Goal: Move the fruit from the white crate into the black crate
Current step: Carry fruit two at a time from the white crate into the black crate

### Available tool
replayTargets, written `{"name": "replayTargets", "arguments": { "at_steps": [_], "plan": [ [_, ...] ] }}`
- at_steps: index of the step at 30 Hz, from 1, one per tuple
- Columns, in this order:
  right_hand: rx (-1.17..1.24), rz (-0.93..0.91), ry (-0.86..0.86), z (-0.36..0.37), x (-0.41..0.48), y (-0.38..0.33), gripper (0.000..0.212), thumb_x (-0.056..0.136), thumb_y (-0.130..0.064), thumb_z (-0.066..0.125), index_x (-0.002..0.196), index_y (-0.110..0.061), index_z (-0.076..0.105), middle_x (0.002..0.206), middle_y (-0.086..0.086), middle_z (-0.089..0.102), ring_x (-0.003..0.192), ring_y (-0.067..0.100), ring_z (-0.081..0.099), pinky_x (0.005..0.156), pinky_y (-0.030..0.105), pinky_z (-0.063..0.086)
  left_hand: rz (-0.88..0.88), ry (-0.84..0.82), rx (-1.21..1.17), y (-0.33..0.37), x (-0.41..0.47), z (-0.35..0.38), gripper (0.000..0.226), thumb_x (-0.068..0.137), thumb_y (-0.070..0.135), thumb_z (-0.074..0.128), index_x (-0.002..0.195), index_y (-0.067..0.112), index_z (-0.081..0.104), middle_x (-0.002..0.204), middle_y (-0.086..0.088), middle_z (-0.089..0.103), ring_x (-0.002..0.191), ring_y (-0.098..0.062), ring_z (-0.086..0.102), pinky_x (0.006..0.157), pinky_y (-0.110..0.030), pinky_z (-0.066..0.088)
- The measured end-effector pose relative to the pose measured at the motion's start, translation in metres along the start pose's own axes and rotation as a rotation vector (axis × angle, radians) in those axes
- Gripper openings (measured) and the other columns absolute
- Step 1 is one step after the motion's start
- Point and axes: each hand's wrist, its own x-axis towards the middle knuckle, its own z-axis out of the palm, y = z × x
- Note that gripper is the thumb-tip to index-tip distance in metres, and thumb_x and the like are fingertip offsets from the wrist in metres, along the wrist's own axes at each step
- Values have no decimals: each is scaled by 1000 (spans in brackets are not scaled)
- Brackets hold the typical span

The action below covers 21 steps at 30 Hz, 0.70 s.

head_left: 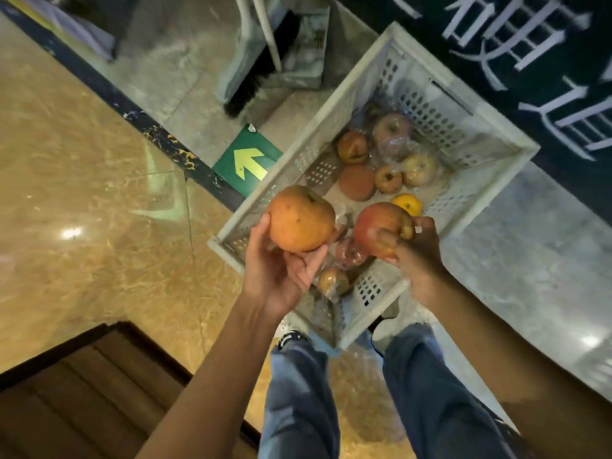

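Left hand [281, 276]: palm up, fingers cupped round a tan-orange fruit [299, 218], raised over the near-left rim of the white crate [334, 107]. Right hand [419, 256]: back to camera, gripping a red apple [377, 228] above the crate's near half. Remaining fruit [387, 154] lies in the crate, some in clear wrap. Open marble floor [99, 193] to the left. Both hands partly cover the crate's near walls; right fingertips blurred

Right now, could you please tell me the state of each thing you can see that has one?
left grip: curled under the orange-brown apple, holding it above the crate.
right grip: wrapped round the red apple, holding it above the crate.
white crate: on the floor, open-topped, several fruit inside, some in clear wrap.
yellow fruit: lying in the crate.
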Motion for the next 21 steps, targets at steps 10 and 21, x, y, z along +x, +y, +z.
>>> {"name": "replayTargets", "arguments": {
  "at_steps": [10,21],
  "plan": [
    [292,141,-197,-20,-57,-19,46,81,-9,65,121,-16,45,131,9,50,114,29,55,75,36,53,-53,53,-198,-10,-58,16,86,64,55,64,132,4,48,113,-20,61,84,-33,67,56,-30,59],
    [648,381,-493,-36,-89,-7,107,19,-31,93,118,-19,56,106,12,68,90,27,71,70,42,58,-179,-138,93,-13,-89,11,89,37,49,87,104,-6,67,91,-20,66,68,-27,67,57,-31,60]
  ]
}}
